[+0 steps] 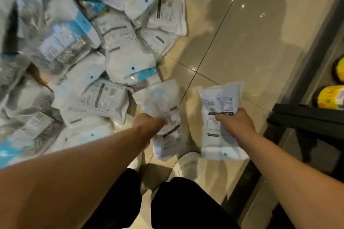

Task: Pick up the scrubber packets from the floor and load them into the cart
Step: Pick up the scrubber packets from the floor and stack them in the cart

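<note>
We see both hands stretched forward and down, well apart, each closed around its own scrubber packet. The left hand (149,123) grips a white packet (163,117) by its middle, so that the packet stands up above the fist and hangs below it, its printed label blurred. The right hand (235,122) clutches a second packet (221,135) the same way, the label side facing us and a small hanging hole near its lower edge. Both packets are lifted off the tiled floor (242,42), above our white shoes (189,165). To the left, the heap of remaining packets (83,52) lies spread across the floor, white and blue pouches overlapping one another, some face down. At the right edge we make out a dark cart frame (305,115) just beside the right hand, with yellow-lidded jars (329,96) behind it.
</note>
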Action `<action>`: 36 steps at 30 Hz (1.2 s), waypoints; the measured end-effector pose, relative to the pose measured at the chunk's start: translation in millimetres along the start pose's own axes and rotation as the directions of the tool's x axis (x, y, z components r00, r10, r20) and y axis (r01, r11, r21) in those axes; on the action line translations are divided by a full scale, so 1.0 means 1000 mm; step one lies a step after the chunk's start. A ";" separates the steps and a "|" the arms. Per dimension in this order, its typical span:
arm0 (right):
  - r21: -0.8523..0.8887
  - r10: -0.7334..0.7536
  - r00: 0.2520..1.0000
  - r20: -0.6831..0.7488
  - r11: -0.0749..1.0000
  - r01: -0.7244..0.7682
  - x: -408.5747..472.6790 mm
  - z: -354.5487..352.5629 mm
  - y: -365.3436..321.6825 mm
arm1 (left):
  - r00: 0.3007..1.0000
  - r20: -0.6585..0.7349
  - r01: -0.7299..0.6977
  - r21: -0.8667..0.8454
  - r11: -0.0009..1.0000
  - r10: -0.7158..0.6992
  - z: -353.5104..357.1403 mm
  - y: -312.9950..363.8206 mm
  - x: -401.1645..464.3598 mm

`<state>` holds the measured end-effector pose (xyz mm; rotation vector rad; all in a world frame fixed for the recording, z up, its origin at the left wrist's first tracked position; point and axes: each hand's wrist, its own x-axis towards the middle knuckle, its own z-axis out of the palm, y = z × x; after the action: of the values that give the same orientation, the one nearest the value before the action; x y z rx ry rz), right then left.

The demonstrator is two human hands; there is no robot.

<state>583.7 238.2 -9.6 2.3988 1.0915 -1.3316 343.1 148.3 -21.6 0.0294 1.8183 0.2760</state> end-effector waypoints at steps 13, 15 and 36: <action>0.315 -0.139 0.990 0.001 0.940 0.132 -0.350 -0.168 -0.125 | 0.895 0.064 -0.431 -0.132 0.892 0.442 -0.146 0.102 -0.348; 0.382 -0.184 0.983 0.008 0.909 0.167 -0.411 -0.194 -0.142 | 0.906 0.051 -0.396 -0.250 0.884 0.420 -0.176 0.112 -0.407; 0.376 -0.765 0.525 0.374 0.642 0.668 -0.680 -0.314 -0.326 | 0.770 -0.493 -0.638 -0.594 0.491 0.405 -0.359 0.107 -0.694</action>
<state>346.7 274.2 771.3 1.4684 1.9473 -2.2349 170.6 76.4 744.9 -0.0230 1.8094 1.5506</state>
